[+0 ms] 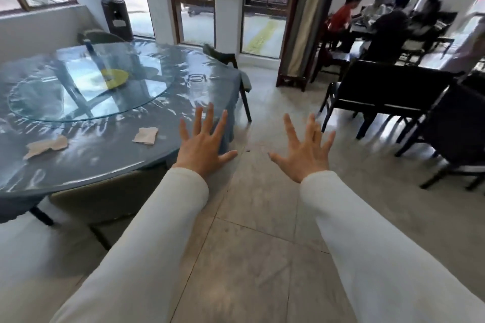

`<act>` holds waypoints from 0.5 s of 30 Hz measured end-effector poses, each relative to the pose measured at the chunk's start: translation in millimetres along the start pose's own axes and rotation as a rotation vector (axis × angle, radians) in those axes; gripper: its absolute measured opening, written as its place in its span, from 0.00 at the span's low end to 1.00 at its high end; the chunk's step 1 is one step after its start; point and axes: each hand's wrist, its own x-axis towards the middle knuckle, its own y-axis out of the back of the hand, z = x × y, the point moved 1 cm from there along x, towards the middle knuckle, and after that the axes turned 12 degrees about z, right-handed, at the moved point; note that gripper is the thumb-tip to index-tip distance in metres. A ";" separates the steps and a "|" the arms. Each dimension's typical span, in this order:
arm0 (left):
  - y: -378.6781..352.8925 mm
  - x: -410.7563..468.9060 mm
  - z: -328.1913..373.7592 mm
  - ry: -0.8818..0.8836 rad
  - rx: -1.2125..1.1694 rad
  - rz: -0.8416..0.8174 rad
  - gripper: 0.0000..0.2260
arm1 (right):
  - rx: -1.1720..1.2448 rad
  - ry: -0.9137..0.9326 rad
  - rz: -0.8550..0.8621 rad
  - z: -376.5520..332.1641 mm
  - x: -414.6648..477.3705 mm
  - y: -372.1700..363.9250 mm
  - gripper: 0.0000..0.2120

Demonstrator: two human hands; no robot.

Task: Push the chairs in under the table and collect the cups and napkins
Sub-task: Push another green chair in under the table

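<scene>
A round table (110, 162) under a blue cloth and clear plastic fills the left, with a glass turntable (86, 89) on it. Two crumpled napkins lie near its front edge, one (46, 146) at the left and one (145, 135) further right. A clear cup (195, 84) stands near the table's right edge. One chair (110, 199) is tucked under the near edge and another chair (231, 65) stands at the far right side. My left hand (203, 145) and my right hand (304, 151) are stretched forward with fingers spread, holding nothing, the left in front of the table's right edge.
Dark chairs and a table (393, 97) stand to the right across a tiled floor aisle (262, 217). Several people sit at a far table (380, 21). A dark cabinet (116, 18) stands by the windows, and a bottle (89, 47) stands on the turntable's far side.
</scene>
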 end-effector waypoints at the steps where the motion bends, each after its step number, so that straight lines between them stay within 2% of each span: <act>1: 4.3 -0.5 16.1 0.001 0.001 0.009 0.46 | -0.009 -0.014 0.008 21.4 -5.6 9.1 0.44; 8: 21.4 3.3 101.6 -0.013 -0.022 0.000 0.47 | -0.047 -0.145 0.018 133.4 -32.3 28.6 0.44; 15: -0.6 51.1 134.6 -0.041 -0.025 -0.005 0.47 | -0.032 -0.174 0.020 168.5 -3.8 4.4 0.44</act>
